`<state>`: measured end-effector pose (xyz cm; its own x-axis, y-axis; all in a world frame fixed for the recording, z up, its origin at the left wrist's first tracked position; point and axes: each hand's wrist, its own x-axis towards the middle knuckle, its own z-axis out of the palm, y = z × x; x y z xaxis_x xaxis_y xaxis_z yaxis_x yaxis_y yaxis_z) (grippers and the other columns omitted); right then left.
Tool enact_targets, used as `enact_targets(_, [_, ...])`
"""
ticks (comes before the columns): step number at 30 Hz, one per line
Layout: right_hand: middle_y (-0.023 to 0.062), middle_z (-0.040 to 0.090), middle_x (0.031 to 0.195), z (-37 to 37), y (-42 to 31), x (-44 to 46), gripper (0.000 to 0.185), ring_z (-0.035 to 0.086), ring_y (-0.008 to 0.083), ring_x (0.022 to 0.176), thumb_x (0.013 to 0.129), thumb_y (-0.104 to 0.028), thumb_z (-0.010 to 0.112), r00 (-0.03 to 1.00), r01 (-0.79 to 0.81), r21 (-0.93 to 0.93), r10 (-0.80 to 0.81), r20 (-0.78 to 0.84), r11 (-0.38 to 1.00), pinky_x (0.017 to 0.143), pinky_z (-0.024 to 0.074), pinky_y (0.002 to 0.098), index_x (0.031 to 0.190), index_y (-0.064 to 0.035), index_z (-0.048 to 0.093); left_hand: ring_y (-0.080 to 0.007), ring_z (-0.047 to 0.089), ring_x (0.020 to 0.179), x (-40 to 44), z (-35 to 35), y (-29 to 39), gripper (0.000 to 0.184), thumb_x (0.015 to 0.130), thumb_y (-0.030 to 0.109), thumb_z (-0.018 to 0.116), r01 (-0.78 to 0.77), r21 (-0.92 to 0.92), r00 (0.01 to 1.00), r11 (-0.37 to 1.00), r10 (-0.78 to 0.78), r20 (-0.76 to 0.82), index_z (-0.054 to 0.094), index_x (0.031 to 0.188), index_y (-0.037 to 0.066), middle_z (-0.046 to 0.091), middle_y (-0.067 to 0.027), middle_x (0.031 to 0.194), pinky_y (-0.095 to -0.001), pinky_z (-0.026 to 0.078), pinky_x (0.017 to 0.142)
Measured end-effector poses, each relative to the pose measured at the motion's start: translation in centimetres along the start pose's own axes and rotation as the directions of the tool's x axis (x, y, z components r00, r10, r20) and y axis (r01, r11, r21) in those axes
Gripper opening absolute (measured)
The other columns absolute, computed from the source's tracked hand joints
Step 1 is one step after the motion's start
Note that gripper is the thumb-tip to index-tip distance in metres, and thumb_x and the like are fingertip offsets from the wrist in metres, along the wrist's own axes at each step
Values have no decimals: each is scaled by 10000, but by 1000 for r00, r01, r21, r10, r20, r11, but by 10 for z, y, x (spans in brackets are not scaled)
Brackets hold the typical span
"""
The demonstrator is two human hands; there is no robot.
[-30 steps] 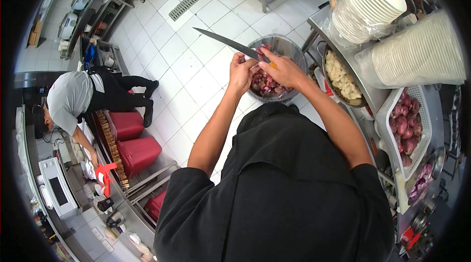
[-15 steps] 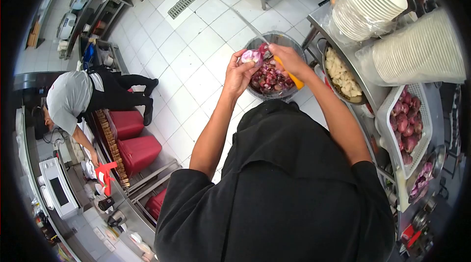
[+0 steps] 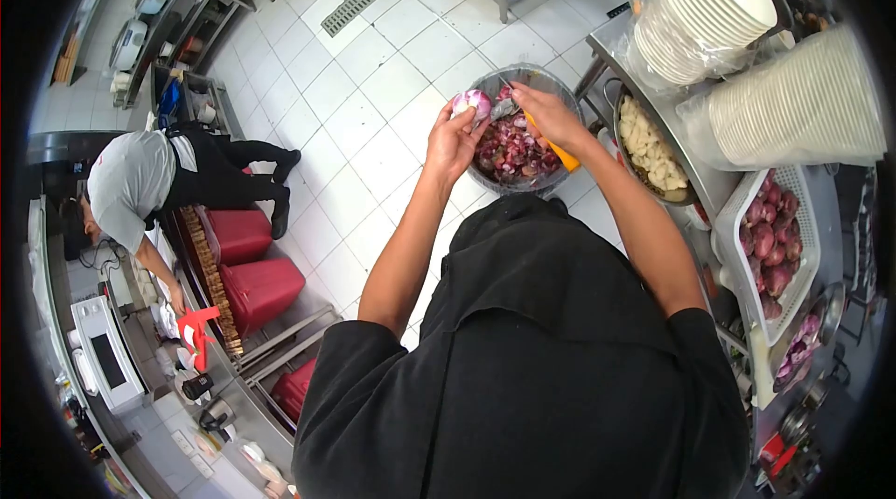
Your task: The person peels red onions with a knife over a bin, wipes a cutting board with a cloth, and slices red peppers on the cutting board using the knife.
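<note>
My left hand [image 3: 452, 140] is closed around a red onion [image 3: 474, 104] whose purple-and-white surface shows above the fingers. In my right hand [image 3: 549, 113] is a knife with an orange handle [image 3: 564, 155]; its thin blade [image 3: 496, 68] points up and left, close beside the onion. Both hands are over a grey bucket [image 3: 479, 175], which stands on the floor below them. Dark red onion skins and scraps [image 3: 519, 150] lie inside the bucket. My right fingers partly hide the knife's grip.
To my right, a white basket [image 3: 808, 183] holds several red onions, with a bowl of purple onions [image 3: 800, 348] nearby. A pan of pale peeled pieces [image 3: 651, 150] and stacked white containers [image 3: 705, 4] are there too. At left a co-worker [image 3: 140, 182] leans over a counter.
The onion in my left hand has turned and risen slightly to the left. The knife blade has tilted and looks shorter. Both hands keep their hold.
</note>
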<state>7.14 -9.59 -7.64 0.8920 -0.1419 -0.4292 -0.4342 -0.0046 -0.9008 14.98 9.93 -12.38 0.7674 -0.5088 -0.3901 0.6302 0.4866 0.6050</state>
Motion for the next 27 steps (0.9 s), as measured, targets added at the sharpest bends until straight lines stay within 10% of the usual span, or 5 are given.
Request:
enact_targets(7, [8,465,626,3,-3,4,637,454,99,508,986,-507,522,1000,4,5,-4,-13,1000,408,400,270,1432,-52,501,-241,627,1085,1,7,2,344,944,23,584,51,-58,997,997,-55,-61,467,1266,5,621,-126,1169,-458,473,1068])
enact_targets(12, [206,673,956,13,-5,-5,698,665,285,890,972,-513,516,988,153,-218,-156,6,964,757,520,369,1431,11,465,-257,631,1076,-1,12,2,333,939,-1,579,39,-28,998,999,-40,-45,454,1248,3,622,-140,1156,-443,507,1027])
enact_targets(16, [309,597,1270,20,-9,-10,722,552,399,1255,965,-507,507,964,261,-341,-261,46,903,1040,409,404,1435,37,437,-269,636,1072,1,15,0,352,936,-33,561,-10,-7,999,1000,10,-34,425,1259,0,621,-162,1157,-434,525,988])
enact_targets(25, [272,558,1364,19,-9,-17,625,510,335,1325,982,-418,523,964,258,-367,-262,39,894,1091,369,364,1425,20,467,-263,636,1076,-5,21,-3,403,924,-64,559,-90,96,996,991,92,-18,409,1291,12,615,-169,1174,-444,519,986])
enact_targets(27, [244,649,1182,22,-2,-13,641,627,318,1110,985,-450,505,919,366,-364,-394,-2,856,940,466,369,1429,10,464,-260,633,1083,-6,18,-2,414,922,-62,567,-107,109,994,988,107,7,418,1300,15,610,-165,1193,-449,512,999])
